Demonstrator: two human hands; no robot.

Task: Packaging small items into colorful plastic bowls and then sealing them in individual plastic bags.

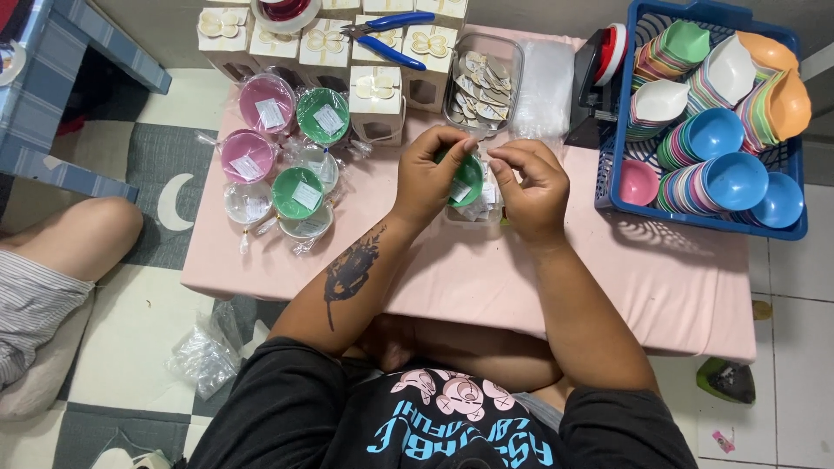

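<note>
One small green bowl (468,178), wrapped in clear film with a white label on it, is held up over the middle of the pink table (486,287), tilted so its mouth faces the camera. It is gripped from its left side by the left hand (427,176), whose fingers are curled round the rim and whose thumb is pressed over the top edge. The bowl lies directly against that palm, so the left hand is plainly the nearer one. Just to the right, the right hand (530,187) is brought in close, its fingertips pinched together beside the bowl's right edge; a bit of the clear wrapping seems to be caught in the pinch, though that cannot be told for certain. No long axis is offered by the round bowl; the two hands are set against it from opposite sides, left and right.

Beyond the left hand, a cluster of wrapped pink and green bowls (295,143) is laid out. Farther back, cream gift boxes (377,91), blue-handled pliers (387,35) and a clear tub of tags (482,82) are seen. Well to the right, a blue basket (704,221) is stacked with coloured bowls.
</note>
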